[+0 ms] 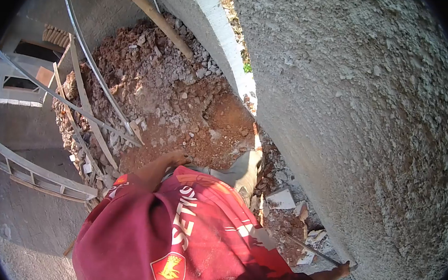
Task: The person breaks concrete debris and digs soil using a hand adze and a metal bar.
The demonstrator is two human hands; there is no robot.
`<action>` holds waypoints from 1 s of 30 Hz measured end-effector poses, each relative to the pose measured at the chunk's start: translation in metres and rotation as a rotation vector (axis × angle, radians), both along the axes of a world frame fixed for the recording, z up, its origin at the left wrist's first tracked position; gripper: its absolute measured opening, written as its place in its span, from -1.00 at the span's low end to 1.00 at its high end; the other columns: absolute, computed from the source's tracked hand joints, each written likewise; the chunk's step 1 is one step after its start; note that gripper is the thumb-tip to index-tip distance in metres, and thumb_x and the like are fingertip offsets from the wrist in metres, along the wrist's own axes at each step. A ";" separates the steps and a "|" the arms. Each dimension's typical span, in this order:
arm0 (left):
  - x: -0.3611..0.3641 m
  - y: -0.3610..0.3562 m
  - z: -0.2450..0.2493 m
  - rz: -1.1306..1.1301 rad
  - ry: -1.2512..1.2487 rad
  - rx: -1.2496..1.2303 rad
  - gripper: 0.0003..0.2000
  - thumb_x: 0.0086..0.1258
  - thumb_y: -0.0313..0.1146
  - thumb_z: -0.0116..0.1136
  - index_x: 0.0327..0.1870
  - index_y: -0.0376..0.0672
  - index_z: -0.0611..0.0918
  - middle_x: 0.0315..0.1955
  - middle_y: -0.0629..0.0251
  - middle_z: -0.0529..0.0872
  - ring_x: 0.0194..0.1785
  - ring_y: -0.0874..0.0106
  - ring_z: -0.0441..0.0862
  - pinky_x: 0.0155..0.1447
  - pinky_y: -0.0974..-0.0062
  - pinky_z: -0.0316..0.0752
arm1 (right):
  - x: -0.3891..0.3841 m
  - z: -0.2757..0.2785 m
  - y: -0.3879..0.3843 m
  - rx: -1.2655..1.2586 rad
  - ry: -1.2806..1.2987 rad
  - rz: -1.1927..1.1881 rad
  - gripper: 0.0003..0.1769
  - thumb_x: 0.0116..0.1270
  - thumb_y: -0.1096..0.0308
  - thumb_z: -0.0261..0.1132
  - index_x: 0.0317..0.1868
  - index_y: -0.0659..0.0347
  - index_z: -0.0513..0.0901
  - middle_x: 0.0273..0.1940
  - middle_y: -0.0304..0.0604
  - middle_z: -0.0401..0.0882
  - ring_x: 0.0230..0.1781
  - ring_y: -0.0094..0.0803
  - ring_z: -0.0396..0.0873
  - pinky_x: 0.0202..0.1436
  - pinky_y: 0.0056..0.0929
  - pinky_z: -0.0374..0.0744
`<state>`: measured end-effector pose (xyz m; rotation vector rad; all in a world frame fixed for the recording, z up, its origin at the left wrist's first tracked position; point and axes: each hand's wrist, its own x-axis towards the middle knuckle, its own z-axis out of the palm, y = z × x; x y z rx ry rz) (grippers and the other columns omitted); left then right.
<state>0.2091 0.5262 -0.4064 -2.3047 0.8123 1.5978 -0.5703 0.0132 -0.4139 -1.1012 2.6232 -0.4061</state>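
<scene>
My right hand (pixel 342 269) is closed around a thin, dark rod (pixel 310 248) at the lower right, close to the rough wall. The rod slants from the hand down toward the rubble, and I cannot make out what its far end looks like. My left hand (pixel 178 158) is by my light trousers (pixel 245 175), near the thigh, with its fingers mostly hidden. A red shirt (pixel 200 234) covers much of the lower view.
A rough plastered wall (pixel 354 109) rises on the right. Broken earth and rubble (pixel 149 85) spread ahead. A wooden pole (pixel 152 14), long metal bars (pixel 90 56), planks (pixel 84 93) and a ladder-like frame (pixel 34 174) lean at the left. A white broken slab (pixel 281 199) lies near my feet.
</scene>
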 end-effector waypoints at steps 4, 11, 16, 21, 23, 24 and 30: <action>0.015 -0.027 -0.003 -0.339 0.002 -0.309 -0.52 0.45 0.03 -0.15 0.18 -0.12 0.54 0.20 -0.06 0.52 0.14 -0.05 0.56 0.22 0.09 0.46 | -0.006 -0.002 0.015 -0.180 -0.230 -0.084 -0.32 0.23 -0.18 0.27 -0.18 0.44 0.70 -0.17 0.21 0.68 -0.22 -0.01 0.65 -0.21 -0.06 0.60; 0.002 -0.083 0.026 -0.058 -0.182 -0.401 -0.38 0.46 0.10 -0.16 0.27 -0.30 0.45 0.19 -0.12 0.51 0.20 -0.07 0.49 0.29 0.12 0.39 | 0.140 0.036 0.093 -0.139 -0.114 0.381 -0.50 0.18 0.07 0.27 -0.33 0.50 0.53 -0.40 0.17 0.57 -0.40 0.05 0.50 -0.21 0.00 0.45; -0.007 -0.058 0.010 0.115 -0.146 -0.448 -0.38 0.45 0.10 -0.13 0.28 -0.30 0.44 0.19 -0.14 0.51 0.22 -0.06 0.48 0.30 0.15 0.39 | 0.276 0.012 0.167 0.166 -0.611 0.748 -0.71 0.16 0.25 0.37 -0.24 0.29 0.57 -0.43 -0.21 0.51 -0.37 -0.41 0.42 -0.25 -0.33 0.44; -0.020 -0.002 0.034 0.278 -0.151 -0.306 -0.35 0.42 0.12 -0.07 0.29 -0.29 0.44 0.26 -0.11 0.46 0.31 0.00 0.42 0.40 0.27 0.29 | 0.355 -0.041 0.194 0.302 -0.594 1.065 -0.71 0.27 0.14 0.38 -0.28 0.21 0.60 -0.43 -0.33 0.51 -0.38 -0.50 0.42 -0.27 -0.42 0.42; -0.028 0.035 0.039 0.401 -0.208 -0.364 -0.35 0.42 0.12 -0.07 0.28 -0.29 0.45 0.23 -0.14 0.48 0.29 -0.04 0.44 0.38 0.25 0.31 | 0.366 -0.050 0.191 0.360 -0.677 0.997 -0.70 0.28 0.12 0.38 -0.34 0.18 0.58 -0.45 -0.34 0.50 -0.41 -0.52 0.42 -0.30 -0.44 0.41; -0.035 0.049 0.046 0.413 -0.214 -0.362 -0.35 0.42 0.12 -0.07 0.28 -0.29 0.45 0.23 -0.14 0.48 0.29 -0.04 0.44 0.38 0.25 0.31 | 0.370 -0.049 0.188 0.403 -0.738 0.907 -0.68 0.29 0.09 0.38 -0.40 0.16 0.57 -0.48 -0.35 0.50 -0.43 -0.54 0.43 -0.34 -0.46 0.40; -0.093 0.117 0.046 0.424 -0.309 -0.228 -0.60 0.43 -0.08 -0.11 0.05 -0.16 0.60 -0.04 -0.13 0.65 0.11 -0.03 0.57 0.17 0.11 0.45 | 0.353 -0.012 0.177 0.288 -0.648 0.688 -0.37 0.24 -0.21 0.29 -0.65 0.22 0.50 -0.65 -0.29 0.46 -0.63 -0.47 0.43 -0.56 -0.40 0.37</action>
